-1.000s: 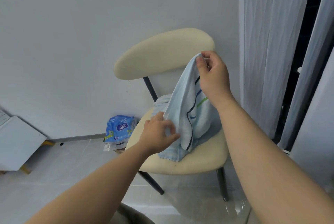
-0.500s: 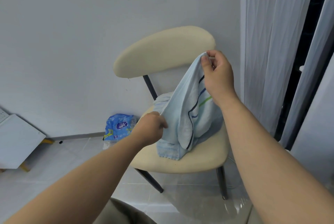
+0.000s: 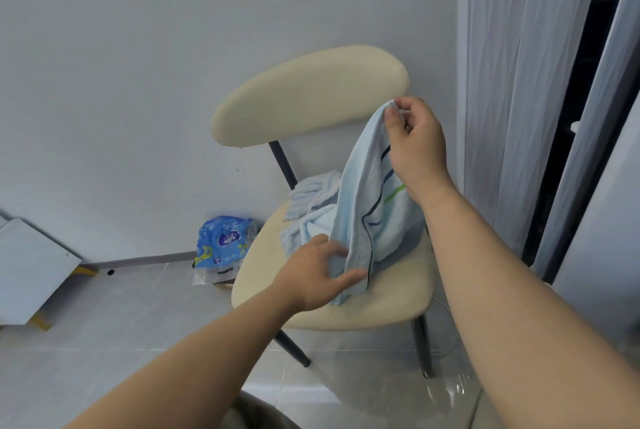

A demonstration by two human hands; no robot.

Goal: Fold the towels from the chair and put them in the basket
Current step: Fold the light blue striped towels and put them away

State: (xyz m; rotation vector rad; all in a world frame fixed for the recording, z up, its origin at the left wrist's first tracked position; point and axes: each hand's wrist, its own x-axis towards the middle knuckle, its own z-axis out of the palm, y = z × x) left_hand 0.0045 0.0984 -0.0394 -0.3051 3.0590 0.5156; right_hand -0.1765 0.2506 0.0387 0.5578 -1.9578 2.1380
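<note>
A cream chair [image 3: 381,305] stands against the wall. My right hand [image 3: 417,146] pinches the top corner of a light blue towel [image 3: 363,206] with dark and green stripes and holds it up above the seat. The towel's lower end still lies on the seat. There my left hand [image 3: 317,274] holds the hanging edge between thumb and fingers. A second, pale striped towel [image 3: 311,194] lies crumpled at the back of the seat, partly hidden by the raised one. No basket is in view.
A blue plastic packet [image 3: 221,245] lies on the tiled floor left of the chair. A white board [image 3: 31,272] leans at the far left. White curtains [image 3: 519,82] hang close on the right. A dark rounded shape [image 3: 249,411] shows at the bottom edge.
My left hand has slid down the towel's left edge to its lower end. My right hand keeps the top corner raised, shifted slightly to the right.
</note>
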